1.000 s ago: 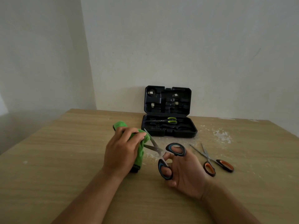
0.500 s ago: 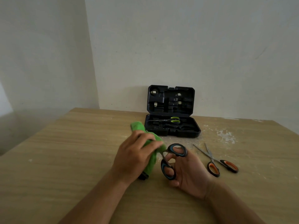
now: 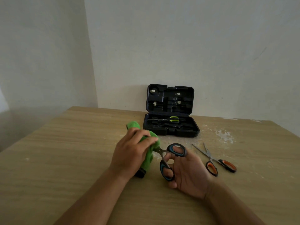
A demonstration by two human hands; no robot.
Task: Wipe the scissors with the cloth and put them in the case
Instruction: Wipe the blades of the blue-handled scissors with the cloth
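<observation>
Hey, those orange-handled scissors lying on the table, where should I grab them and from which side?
Take the orange-handled scissors by the two handle loops, reaching in from the near right. They lie flat with the loops pointing toward you and the blades spread open, tips aimed away toward the case. That side probably keeps fingers clear of the edges.

— What sort of room is this?

— A plain room in a home, as far as I can tell. Bare white walls (image 3: 194, 46) meet in a corner, and a wood-grain table (image 3: 65, 159) is pushed against them.

— Any workshop signs?

— Only a black moulded tool case (image 3: 170, 109), lid propped open against the wall, and white flecks of dust (image 3: 224, 135) scattered on the tabletop.
</observation>
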